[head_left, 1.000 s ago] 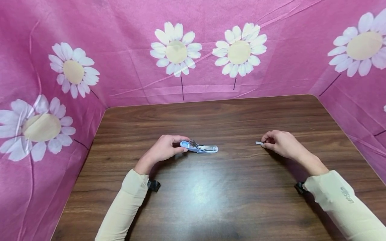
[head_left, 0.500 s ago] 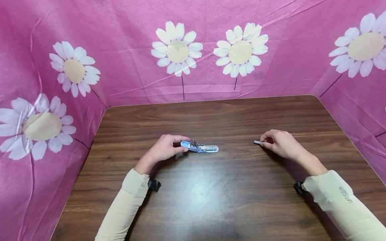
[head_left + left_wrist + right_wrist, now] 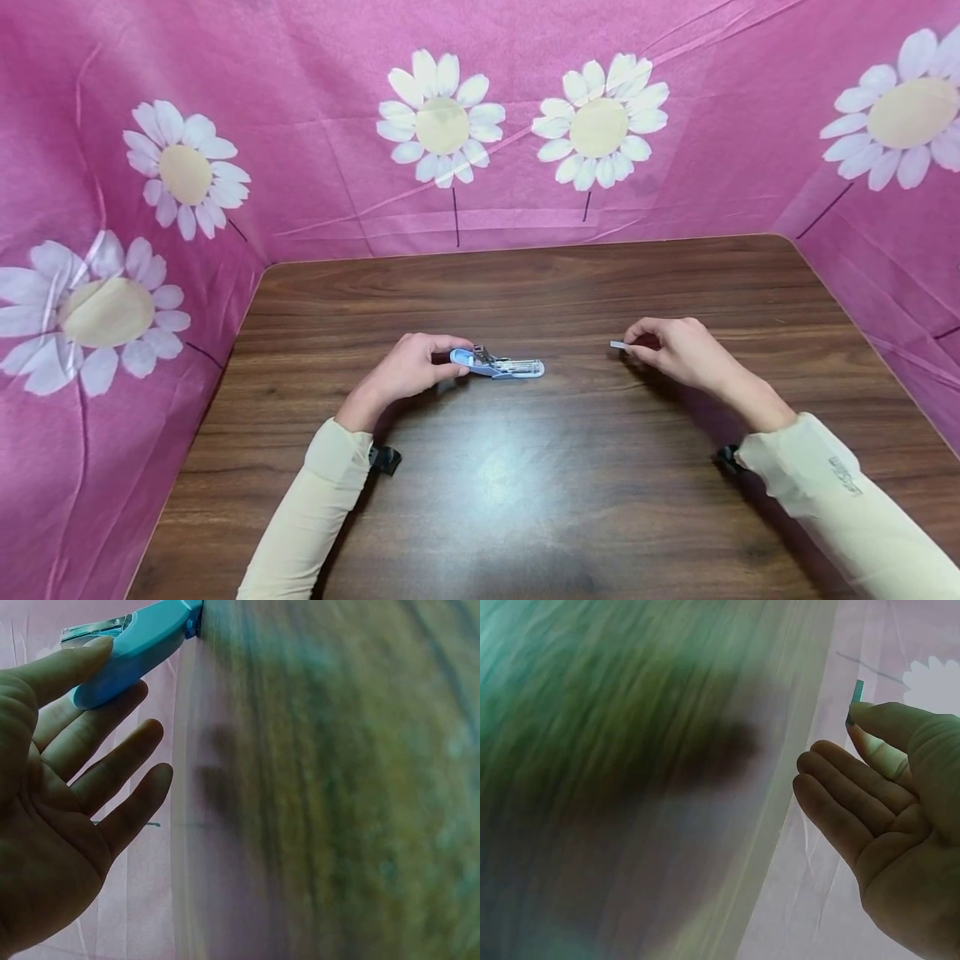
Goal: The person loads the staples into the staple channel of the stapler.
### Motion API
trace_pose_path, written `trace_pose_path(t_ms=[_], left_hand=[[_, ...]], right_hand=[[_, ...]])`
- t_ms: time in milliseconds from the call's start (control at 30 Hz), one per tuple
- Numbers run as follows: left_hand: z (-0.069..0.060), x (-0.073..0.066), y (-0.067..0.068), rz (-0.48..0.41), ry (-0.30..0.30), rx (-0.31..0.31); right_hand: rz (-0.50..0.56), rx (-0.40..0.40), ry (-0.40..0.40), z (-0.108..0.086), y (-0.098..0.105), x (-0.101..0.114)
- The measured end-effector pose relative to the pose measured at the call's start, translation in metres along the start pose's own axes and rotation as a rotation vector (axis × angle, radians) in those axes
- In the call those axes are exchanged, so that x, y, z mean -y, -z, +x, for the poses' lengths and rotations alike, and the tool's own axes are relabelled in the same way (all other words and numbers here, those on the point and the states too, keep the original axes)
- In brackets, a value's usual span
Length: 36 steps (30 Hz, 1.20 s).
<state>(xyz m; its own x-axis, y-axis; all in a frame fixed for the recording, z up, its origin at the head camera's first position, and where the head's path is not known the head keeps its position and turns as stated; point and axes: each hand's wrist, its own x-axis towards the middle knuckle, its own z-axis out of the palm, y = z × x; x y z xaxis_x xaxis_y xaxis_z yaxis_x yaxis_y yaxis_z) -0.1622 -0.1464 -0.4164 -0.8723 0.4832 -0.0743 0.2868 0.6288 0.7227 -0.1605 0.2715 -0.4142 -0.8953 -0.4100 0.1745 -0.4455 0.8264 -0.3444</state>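
While the left hand (image 3: pixel 405 367) is pinching the left end of that opened blue stapler (image 3: pixel 504 367) on or just above the bench (image 3: pixel 480 483), its long axis is pointing right, kinda toward the tiny gray strip (image 3: pixel 617 345) that the fingers (image 3: pixel 643 326) of the right hand (image 3: pixel 686 350) are pinching, well apart.

My tabletop (image 3: pixel 480 533) is dark brown and wood-grained, with rounded far corners; whether the blue stapler (image 3: pixel 495 371) I hold touches it, I can't tell.

Stapler (image 3: pixel 141 656) cut by left wrist view's top edge — table (image 3: pixel 337 787) blurred there — grey strip (image 3: pixel 617 344) partly behind right fingers (image 3: pixel 642 326).
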Motion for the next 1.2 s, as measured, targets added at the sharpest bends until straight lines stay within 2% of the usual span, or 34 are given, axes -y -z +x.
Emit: trace_pose_path(t_ms=[500,900,1200], left_hand=[[0.000,-0.002,-0.001,0.005,-0.006,-0.007],[0.000,-0.004,-0.002,0.009,-0.006,-0.001],[0.000,-0.005,-0.003,0.017,-0.015,-0.006]], right_hand=[[0.068,0.002,0.057,0.016,-0.015,0.021],[0.212,0.013,0.020,0.025,-0.028,0.042],[0.206,0.040,0.038,0.027,-0.037,0.050]])
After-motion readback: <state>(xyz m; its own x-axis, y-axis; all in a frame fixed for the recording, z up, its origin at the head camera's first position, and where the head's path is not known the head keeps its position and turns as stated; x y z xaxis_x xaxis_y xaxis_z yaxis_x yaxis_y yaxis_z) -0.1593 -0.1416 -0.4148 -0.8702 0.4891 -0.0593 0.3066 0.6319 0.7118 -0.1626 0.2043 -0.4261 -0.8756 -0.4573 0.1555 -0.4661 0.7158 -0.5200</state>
